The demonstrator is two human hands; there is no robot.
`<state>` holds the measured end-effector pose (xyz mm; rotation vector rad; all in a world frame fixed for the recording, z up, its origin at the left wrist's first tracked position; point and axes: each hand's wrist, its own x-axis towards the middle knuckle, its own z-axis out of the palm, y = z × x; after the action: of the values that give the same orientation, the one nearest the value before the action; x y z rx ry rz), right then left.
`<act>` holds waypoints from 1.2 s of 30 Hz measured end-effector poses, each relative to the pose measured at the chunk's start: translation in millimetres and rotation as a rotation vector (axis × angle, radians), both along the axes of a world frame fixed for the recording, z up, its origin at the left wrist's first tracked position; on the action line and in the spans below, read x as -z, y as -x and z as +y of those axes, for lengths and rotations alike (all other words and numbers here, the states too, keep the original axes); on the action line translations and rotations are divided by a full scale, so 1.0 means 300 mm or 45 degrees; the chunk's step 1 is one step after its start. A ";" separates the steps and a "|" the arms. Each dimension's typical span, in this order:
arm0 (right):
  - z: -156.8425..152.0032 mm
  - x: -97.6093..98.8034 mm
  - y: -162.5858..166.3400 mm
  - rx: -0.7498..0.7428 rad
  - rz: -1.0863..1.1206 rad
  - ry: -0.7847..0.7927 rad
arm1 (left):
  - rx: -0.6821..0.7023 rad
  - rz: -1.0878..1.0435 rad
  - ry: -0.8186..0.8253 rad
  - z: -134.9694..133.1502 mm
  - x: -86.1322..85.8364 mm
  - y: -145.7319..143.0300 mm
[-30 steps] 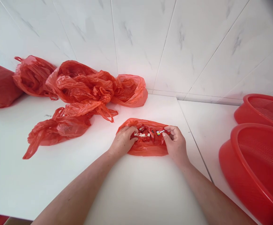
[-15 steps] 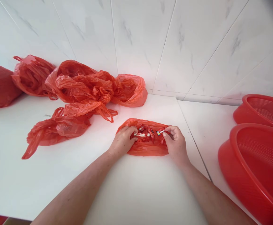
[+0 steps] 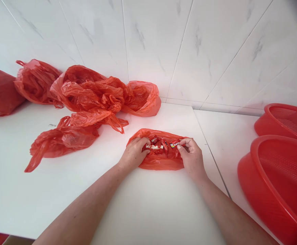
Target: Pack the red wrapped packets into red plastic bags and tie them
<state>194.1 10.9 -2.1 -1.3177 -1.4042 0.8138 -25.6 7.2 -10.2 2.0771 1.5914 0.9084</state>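
A red plastic bag [image 3: 163, 164] lies open on the white table, with several small red wrapped packets inside it. My left hand [image 3: 136, 151] is at the bag's left side, thumb and fingers closed on a red-and-white packet [image 3: 155, 147]. At the bag's right side, my right hand [image 3: 191, 154] pinches a small red packet with white and yellow print [image 3: 174, 144]. Between the hands, another red wrapped packet [image 3: 165, 144] rests in the bag, touching neither hand.
Several crumpled red plastic bags [image 3: 87, 90] lie along the tiled wall [image 3: 153, 44], one nearer on the left [image 3: 66, 137]. Two red plastic baskets [image 3: 250, 170] stand at the right. A seam runs across the white table [image 3: 138, 211] right of my hand.
The packet in my right hand has tilted slightly. Both hands otherwise stay where they were, and the view has shifted a little.
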 end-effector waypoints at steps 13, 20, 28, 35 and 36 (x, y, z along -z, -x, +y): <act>-0.001 -0.002 -0.004 -0.013 -0.001 0.039 | 0.004 0.013 0.018 -0.002 -0.005 -0.001; -0.002 -0.003 -0.003 -0.017 0.007 0.046 | 0.011 0.029 0.021 -0.003 -0.010 -0.001; 0.002 -0.002 -0.001 -0.014 -0.013 0.063 | 0.025 0.032 0.019 0.000 -0.005 0.002; -0.004 0.006 0.007 -0.009 -0.152 0.045 | 0.024 0.032 0.025 0.001 0.000 0.004; -0.005 0.008 0.007 0.002 -0.180 0.032 | 0.023 0.034 0.023 0.001 0.001 0.003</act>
<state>191.9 9.4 -4.4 -1.4185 -1.5076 0.7515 -26.6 7.5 -10.4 2.0960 1.5860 0.8605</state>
